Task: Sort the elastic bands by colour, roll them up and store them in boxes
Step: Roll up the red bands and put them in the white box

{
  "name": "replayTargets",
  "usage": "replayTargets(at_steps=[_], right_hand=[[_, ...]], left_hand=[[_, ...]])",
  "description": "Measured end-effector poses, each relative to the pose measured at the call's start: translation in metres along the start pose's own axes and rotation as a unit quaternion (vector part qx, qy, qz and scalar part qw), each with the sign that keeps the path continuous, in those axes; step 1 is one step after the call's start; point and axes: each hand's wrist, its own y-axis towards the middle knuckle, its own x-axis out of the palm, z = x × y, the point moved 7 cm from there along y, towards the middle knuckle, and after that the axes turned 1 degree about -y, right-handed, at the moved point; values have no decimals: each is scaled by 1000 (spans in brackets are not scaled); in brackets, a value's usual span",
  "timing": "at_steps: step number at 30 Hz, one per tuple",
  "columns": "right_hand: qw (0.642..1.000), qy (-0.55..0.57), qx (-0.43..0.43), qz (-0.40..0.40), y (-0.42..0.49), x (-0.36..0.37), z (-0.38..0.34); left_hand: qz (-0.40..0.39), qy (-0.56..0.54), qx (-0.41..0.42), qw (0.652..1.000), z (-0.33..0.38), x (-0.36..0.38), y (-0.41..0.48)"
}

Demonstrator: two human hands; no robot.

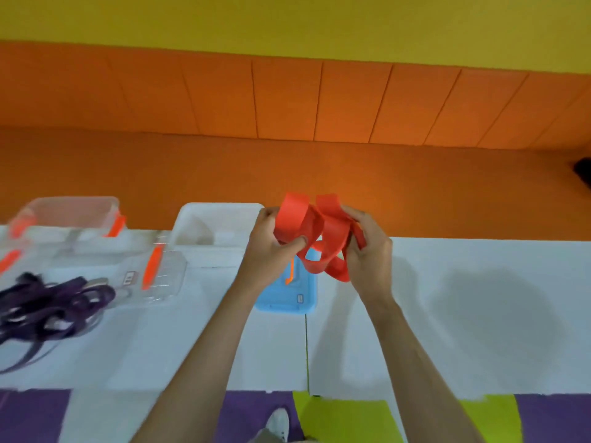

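Left hand (271,243) and right hand (367,251) both grasp 1 wide red elastic band (319,231), fingers curled round its loose loops. The band is held in the air over the white table (463,314), just above a light-blue plastic box (287,295). Beyond the left hand is an open white plastic box (217,219), further left a clear plastic box with orange clasps (68,212), and at far left a tangled heap of dark purple elastic bands (41,311) on the table.
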Motion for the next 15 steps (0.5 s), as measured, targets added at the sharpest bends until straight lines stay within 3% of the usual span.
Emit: replayTargets(at_steps=[8, 12, 15], right_hand=[[995, 27, 11, -97, -27, 93, -27], [984, 68, 77, -147, -55, 145, -21], [979, 36, 87, -179, -73, 185, -14]], left_hand=[[96, 26, -86, 991, -26, -100, -52], [112, 20, -130, 985, -54, -145, -68], [88, 1, -181, 980, -90, -174, -73]])
